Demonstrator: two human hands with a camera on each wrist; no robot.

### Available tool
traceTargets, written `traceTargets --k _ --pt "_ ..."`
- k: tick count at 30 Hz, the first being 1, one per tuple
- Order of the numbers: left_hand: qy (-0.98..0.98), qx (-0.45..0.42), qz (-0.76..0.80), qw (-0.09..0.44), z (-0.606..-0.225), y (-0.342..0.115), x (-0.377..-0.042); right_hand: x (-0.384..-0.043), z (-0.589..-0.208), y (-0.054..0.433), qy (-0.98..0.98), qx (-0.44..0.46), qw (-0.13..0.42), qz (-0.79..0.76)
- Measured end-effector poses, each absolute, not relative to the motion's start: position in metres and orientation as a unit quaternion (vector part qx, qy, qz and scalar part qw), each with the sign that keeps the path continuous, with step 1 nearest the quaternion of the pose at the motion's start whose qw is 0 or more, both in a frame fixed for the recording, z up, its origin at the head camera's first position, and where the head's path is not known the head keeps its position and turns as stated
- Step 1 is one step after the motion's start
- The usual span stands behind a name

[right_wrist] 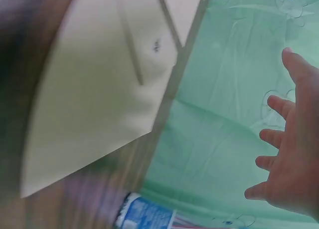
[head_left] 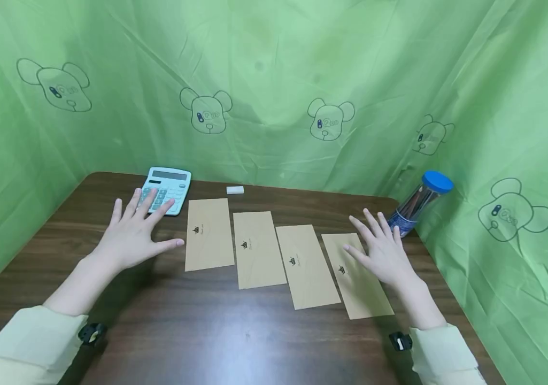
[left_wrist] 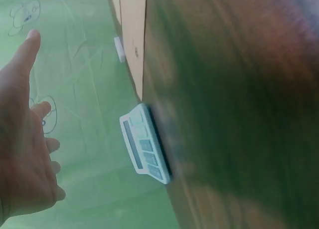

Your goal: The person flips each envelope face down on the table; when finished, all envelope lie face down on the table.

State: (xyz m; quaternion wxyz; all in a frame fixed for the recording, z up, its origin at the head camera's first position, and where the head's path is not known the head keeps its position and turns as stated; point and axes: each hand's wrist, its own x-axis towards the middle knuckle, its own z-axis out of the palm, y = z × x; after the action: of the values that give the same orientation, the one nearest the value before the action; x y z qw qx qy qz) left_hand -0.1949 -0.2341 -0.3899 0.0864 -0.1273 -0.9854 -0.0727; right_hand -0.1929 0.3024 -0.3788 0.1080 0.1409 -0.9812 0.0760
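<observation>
My left hand (head_left: 131,238), fingers spread, hovers above the table near a light blue calculator (head_left: 167,190); the left wrist view shows it apart from the calculator. Several brown paper envelopes, each with a small black crown print, lie in a slanting row. The leftmost envelope (head_left: 209,235) is beside my left thumb. Over the rightmost envelope (head_left: 362,289) floats my right hand (head_left: 383,254), its fingers spread and holding nothing. Just beyond that hand stands a clear jar (head_left: 413,203) with a blue lid and thin sticks inside, perhaps pencils.
A small white block (head_left: 235,190) lies at the back of the dark wooden table (head_left: 235,342). Green curtain cloth (head_left: 264,64) with printed bear heads encloses the back and both sides. Black cameras sit on both wrists.
</observation>
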Motion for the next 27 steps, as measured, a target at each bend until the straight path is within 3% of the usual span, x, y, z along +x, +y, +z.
traceTargets --k 14,20,27 --pt "-0.977 -0.171 -0.077 0.097 -0.386 -0.23 -0.236 -0.213 -0.351 0.223 -0.96 0.25 0.095 0.085" --pt "-0.968 -0.212 -0.081 0.106 -0.396 -0.23 -0.263 -0.215 -0.36 0.176 -0.944 0.313 0.076 0.075" --pt "-0.963 -0.245 -0.087 0.075 -0.415 -0.225 -0.286 -0.21 -0.384 0.125 -0.923 0.377 0.032 0.071"
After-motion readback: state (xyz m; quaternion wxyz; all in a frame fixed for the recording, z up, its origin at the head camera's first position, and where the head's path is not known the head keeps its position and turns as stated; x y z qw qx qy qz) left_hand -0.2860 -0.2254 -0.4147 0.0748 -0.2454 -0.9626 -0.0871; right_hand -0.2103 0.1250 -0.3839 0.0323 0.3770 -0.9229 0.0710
